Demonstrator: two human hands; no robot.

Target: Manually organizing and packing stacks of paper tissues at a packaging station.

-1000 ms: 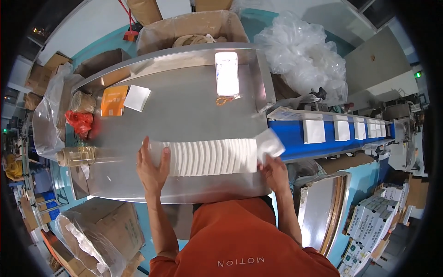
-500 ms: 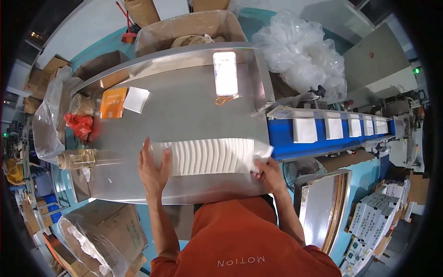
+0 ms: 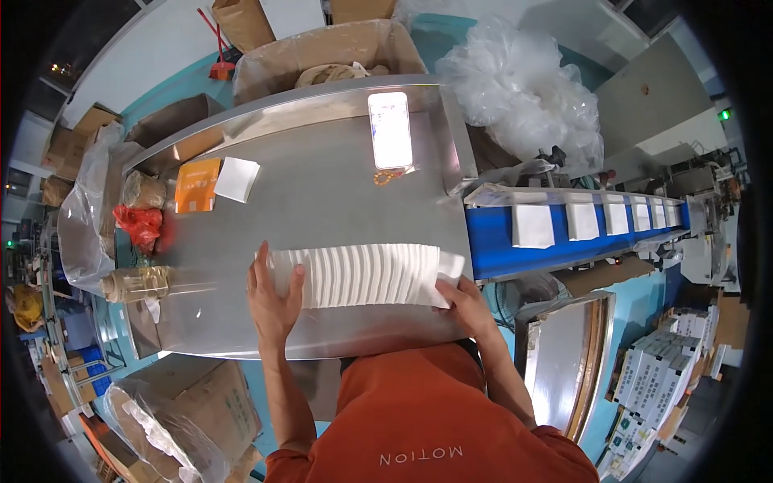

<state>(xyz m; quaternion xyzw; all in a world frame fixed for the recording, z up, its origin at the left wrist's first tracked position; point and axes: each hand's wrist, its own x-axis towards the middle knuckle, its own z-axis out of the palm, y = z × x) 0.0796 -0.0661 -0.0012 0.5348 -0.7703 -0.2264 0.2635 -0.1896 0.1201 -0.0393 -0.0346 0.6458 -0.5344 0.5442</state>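
Note:
A long row of overlapping flat white squares (image 3: 366, 276), perhaps folded sheets or packets, lies across the steel table. At the row's left end, my left hand (image 3: 276, 299) rests against it, fingers stretched out and thumb apart. My right hand (image 3: 465, 307) is closed at the opposite end, its thumb and fingers around a white square (image 3: 452, 268) that stands up against the row. Part of that square's lower edge is hidden by the fingers. More white squares (image 3: 533, 226) lie spaced out in a line on the blue conveyor belt (image 3: 493, 244) to the right.
A raised metal rim (image 3: 282, 103) borders the far side of the table. A lit phone (image 3: 390, 129) lies there. An orange packet (image 3: 196, 185), a white square (image 3: 237, 179), a red bag (image 3: 139, 226) and a tape roll (image 3: 137, 283) sit at the left. Cardboard boxes stand around.
My right hand has brought its white square inward, closer against the row's right end. The left hand has shifted slightly to the right, still at the left end.

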